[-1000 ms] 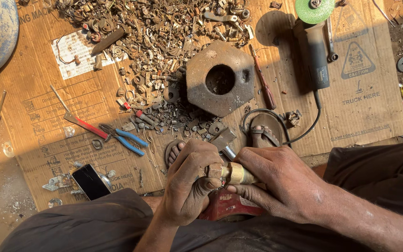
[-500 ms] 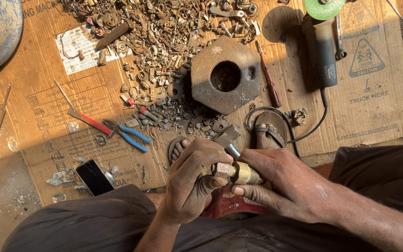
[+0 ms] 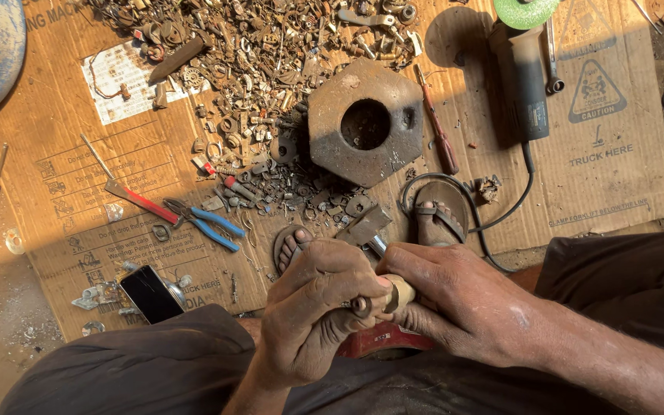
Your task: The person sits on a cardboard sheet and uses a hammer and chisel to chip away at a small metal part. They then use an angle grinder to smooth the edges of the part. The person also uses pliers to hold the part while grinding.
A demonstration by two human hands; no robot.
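1. Flattened cardboard (image 3: 63, 165) covers the ground, with metal scrap (image 3: 270, 54) heaped at the far side.
2. Left hand (image 3: 317, 311) and right hand (image 3: 455, 303) meet near centre — both closed around a small brass-coloured part (image 3: 400, 292).
3. A big hexagonal nut (image 3: 365, 123) lies just beyond; blue-handled pliers (image 3: 201, 223) to the left.

One head-worn view only. It looks straight down from above my lap, close over my hands (image 3: 393, 300), onto the cardboard (image 3: 63, 154) floor ahead.

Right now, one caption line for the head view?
Both hands, left and right, grip a wooden-handled tool above cardboard strewn with metal scrap.
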